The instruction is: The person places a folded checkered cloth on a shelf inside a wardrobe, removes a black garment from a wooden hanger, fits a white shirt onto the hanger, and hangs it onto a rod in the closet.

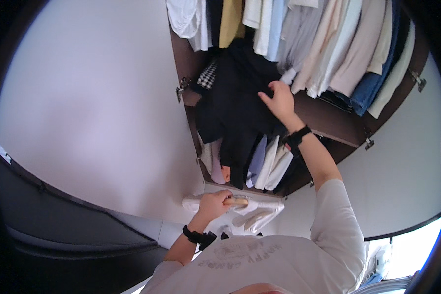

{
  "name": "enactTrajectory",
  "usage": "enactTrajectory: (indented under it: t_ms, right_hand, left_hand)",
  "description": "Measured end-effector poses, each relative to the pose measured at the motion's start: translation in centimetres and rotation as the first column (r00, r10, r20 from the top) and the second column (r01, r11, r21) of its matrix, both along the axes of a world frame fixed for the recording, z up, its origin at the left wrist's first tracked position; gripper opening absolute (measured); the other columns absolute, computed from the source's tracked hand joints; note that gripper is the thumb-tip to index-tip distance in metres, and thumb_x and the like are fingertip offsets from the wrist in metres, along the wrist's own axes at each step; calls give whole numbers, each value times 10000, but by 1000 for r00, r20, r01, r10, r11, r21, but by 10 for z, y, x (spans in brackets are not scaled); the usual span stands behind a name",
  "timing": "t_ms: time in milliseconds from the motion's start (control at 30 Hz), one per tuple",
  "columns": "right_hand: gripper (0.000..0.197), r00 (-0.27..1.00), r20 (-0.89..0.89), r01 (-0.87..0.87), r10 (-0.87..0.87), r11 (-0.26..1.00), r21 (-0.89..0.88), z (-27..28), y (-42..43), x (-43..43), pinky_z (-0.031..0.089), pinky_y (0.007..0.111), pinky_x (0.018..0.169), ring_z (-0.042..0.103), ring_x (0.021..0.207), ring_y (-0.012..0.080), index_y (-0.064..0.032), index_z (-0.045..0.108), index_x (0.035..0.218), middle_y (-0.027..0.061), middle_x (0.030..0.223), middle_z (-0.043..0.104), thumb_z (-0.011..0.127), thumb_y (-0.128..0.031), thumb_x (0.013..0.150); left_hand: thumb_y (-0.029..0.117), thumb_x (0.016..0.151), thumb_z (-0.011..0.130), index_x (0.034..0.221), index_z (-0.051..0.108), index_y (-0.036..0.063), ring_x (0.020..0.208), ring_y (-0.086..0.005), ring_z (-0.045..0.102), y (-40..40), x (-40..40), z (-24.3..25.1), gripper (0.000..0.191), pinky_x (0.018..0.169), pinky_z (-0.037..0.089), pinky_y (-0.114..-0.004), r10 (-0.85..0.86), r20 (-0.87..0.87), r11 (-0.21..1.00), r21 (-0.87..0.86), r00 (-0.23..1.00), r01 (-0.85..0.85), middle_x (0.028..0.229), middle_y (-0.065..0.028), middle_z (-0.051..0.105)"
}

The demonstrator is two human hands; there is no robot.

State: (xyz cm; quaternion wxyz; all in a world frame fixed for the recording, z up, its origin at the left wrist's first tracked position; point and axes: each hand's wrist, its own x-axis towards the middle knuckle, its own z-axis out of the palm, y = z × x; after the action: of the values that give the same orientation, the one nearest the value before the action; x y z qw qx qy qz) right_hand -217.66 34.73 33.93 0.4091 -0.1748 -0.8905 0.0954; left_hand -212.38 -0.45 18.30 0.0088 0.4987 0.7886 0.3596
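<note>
My left hand (pixel 216 205) is closed around a light wooden clothes hanger (pixel 239 202), low in front of my body. From that hanger hangs a white garment (pixel 259 213). My right hand (pixel 282 103) reaches into the wardrobe, thumb and fingers apart, over the right side of a black garment (pixel 239 95). Whether it touches the cloth I cannot tell. The black garment drapes over the wardrobe's brown shelf (pixel 327 121), its lower part hanging past the edge. A black-and-white checked cloth (pixel 207 75) pokes out beside it on the left.
Several garments hang above the shelf, among them a mustard one (pixel 230 24) and a pale pink one (pixel 360 51). Below hang more clothes, including a purple one (pixel 257 161). White doors stand open at left (pixel 95 110) and right (pixel 397 154). Something dark and padded (pixel 58 228) lies lower left.
</note>
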Motion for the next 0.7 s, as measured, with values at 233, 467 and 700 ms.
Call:
enactTrajectory:
  t_ms: [233,467,700]
  right_hand:
    - [485,903,217,-131,370,721,-681,-3,-73,-64,480,272,529,612,630,148,-14,561,786,72,664,605,663,-488,808]
    - [296,775,-223,-493,591,346,-798,0,-75,-44,471,244,550,554,581,117,-30,561,759,19,722,581,646,-296,856]
    - [190,820,-491,-569,292,332,-752,31,-36,114,464,264,794,595,851,139,7,609,942,49,907,639,610,-159,849]
  left_hand:
    - [143,641,731,830,633,92,658,-284,633,4,-7,-11,219,571,513,-355,-74,21,995,73,997,72,790,-56,656]
    - [80,649,709,1227,484,106,948,-329,599,-1,-18,-7,620,766,513,-397,160,23,976,146,987,-161,1194,-133,533]
    - [118,664,736,1404,289,92,1161,-377,493,38,-25,55,865,880,478,-420,152,51,959,235,987,-159,1343,-192,431]
